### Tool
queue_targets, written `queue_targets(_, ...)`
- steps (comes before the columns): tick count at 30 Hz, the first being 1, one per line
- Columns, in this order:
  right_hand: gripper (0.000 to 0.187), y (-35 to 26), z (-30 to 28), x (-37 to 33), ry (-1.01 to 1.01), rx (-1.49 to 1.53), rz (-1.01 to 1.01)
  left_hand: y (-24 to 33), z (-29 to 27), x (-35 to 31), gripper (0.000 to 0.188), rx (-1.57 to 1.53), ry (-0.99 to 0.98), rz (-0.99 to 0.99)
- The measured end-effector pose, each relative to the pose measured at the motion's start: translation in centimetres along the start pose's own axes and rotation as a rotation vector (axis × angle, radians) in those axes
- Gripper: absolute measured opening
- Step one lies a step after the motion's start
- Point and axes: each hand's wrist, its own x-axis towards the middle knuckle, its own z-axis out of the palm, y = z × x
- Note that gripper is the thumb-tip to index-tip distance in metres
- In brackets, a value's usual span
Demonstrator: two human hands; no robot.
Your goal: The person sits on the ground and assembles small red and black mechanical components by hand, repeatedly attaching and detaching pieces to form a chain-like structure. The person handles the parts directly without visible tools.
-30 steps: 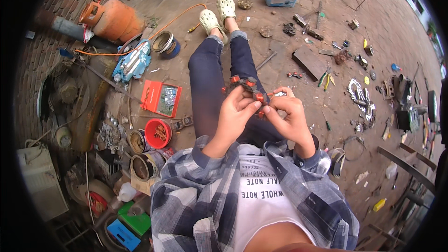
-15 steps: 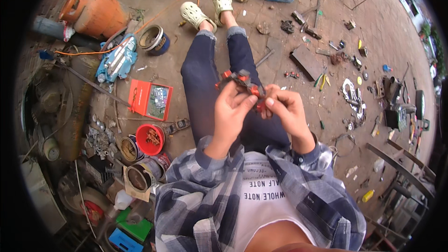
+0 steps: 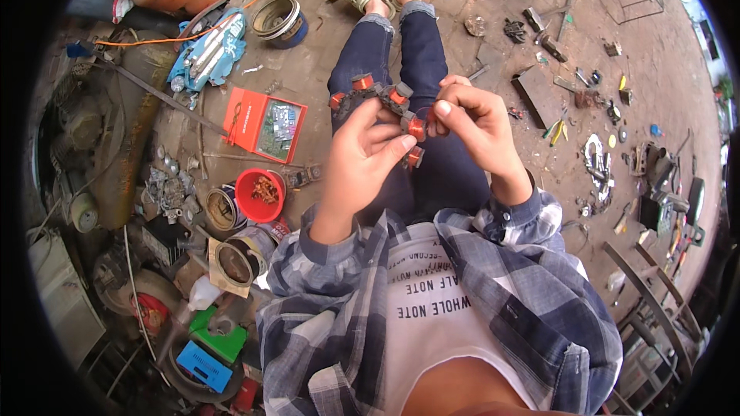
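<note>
Coil-wound core point(image 3: 400, 94) is over the jeans point(image 3: 358, 52), arcing upper-left to lower-right, left hand point(image 3: 362, 162) gripping its near side, right hand point(image 3: 472, 112) pinched just right of the red coil point(image 3: 416, 128), contents too fine to tell.

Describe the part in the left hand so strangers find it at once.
Start from the dark jeans at centre. Over them, the left hand holds a curved dark part. Unlike the scattered tools nearby, it carries several red-orange blocks.
</note>
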Motion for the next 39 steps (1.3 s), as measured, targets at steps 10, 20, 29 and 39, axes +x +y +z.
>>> queue_targets(10, 0.021, -0.1, -4.2, -7.3, 0.172, -0.136, -0.156, -2.9, 6.6, -1.3, 0.031, 0.155, -0.016, -0.072)
queue_targets(20, 0.026, -1.8, -9.9, -15.7, 0.107, -0.078, -0.208, -4.9, 11.4, -1.7, 0.036, 0.090, 0.054, 0.043)
queue_targets(29, 0.021, -2.5, -9.3, -17.3, 0.284, 0.501, -0.315, -7.2, 14.5, -1.8, 0.036, 0.132, -0.116, 0.004)
queue_targets(39, 0.050, -0.4, -8.5, -14.7, 0.453, 0.336, -0.347, -6.5, 15.0, 0.5, 0.030, 0.154, -0.154, -0.080)
